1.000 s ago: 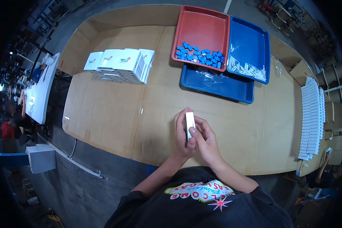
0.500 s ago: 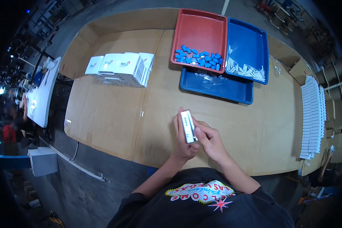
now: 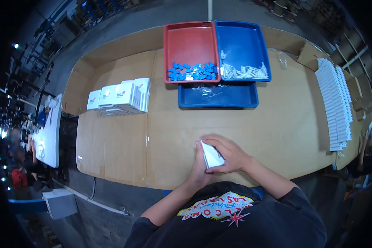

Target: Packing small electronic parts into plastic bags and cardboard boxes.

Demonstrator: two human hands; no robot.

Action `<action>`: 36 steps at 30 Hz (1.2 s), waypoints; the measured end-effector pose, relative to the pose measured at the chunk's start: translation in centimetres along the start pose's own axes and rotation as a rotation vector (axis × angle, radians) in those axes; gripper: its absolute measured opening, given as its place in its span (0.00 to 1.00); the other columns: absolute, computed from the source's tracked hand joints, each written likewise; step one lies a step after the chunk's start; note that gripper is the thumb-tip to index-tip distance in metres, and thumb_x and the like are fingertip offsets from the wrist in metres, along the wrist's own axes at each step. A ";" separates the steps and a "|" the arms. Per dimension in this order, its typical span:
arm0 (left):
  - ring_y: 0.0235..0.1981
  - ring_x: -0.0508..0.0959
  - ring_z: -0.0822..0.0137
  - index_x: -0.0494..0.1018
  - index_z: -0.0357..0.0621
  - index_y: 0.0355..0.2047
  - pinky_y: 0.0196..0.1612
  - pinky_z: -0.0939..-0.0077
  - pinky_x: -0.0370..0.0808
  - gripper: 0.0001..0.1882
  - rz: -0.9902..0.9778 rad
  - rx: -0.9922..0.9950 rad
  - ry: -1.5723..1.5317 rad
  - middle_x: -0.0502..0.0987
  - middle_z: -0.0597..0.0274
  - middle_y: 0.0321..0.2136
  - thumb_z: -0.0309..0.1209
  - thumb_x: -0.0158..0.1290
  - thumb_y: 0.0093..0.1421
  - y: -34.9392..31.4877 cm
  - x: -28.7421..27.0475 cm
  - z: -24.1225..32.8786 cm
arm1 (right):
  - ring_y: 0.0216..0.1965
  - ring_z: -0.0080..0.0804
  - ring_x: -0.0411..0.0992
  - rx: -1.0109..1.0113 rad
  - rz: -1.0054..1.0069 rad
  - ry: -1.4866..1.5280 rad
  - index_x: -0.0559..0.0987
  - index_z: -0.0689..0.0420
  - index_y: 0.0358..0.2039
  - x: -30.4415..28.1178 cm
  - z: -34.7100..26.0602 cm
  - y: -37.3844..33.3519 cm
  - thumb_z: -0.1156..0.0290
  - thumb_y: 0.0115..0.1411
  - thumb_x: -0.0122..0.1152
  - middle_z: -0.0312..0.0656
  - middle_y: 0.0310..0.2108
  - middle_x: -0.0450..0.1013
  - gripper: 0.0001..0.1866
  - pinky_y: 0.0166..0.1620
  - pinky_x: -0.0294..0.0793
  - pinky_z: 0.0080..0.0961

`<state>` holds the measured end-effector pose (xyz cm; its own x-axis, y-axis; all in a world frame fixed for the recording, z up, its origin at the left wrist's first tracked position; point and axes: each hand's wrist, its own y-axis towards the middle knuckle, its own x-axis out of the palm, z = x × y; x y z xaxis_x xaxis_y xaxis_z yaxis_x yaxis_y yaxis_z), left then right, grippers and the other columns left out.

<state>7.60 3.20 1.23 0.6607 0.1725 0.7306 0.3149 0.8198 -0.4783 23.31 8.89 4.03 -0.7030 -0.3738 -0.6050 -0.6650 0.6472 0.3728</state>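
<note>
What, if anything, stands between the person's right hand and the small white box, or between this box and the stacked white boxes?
Nothing visible. The right hand and left hand both hold the small white box directly. Toward the stacked white boxes, past the left hand itself, I see no obstacle.

Wht box (image 3: 213,157) now broad face up vs narrow edge prev., R hand (image 3: 231,154) round far end.

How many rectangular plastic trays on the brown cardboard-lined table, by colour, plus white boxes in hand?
Red rectangular plastic tray: 1
Blue rectangular plastic trays: 2
Small white box between left hand and right hand: 1
Total: 4
</note>
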 end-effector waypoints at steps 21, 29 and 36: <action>0.67 0.67 0.45 0.65 0.37 0.64 0.71 0.56 0.59 0.21 0.275 0.904 1.208 0.67 0.40 0.64 0.31 0.38 0.75 0.9 -8.6 -0.8 | 0.53 0.48 0.77 0.210 0.129 -0.255 0.82 0.57 0.35 0.3 5.1 -8.3 0.71 0.57 0.73 0.44 0.47 0.79 0.08 0.66 0.69 0.50; 0.70 0.63 0.44 0.76 0.52 0.60 0.73 0.41 0.53 0.22 -0.090 0.670 1.862 0.66 0.47 0.66 0.32 0.55 0.65 -2.9 -8.9 -0.1 | 0.59 0.46 0.77 0.396 0.121 -0.264 0.85 0.54 0.48 2.7 2.2 -12.0 0.72 0.62 0.67 0.43 0.49 0.80 0.13 0.65 0.72 0.52; 0.64 0.67 0.48 0.75 0.53 0.59 0.69 0.39 0.57 0.23 0.301 0.849 1.803 0.68 0.50 0.61 0.37 0.60 0.64 3.0 -7.0 1.3 | 0.68 0.48 0.65 0.392 0.042 -0.319 0.78 0.56 0.57 2.7 6.1 -6.5 0.69 0.67 0.61 0.45 0.62 0.70 0.18 0.72 0.61 0.52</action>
<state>2.99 5.19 -4.69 0.5847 0.1296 -0.8008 0.1027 0.9674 0.2316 27.22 7.70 -4.32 -0.5748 -0.1601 -0.8025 -0.4497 0.8811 0.1463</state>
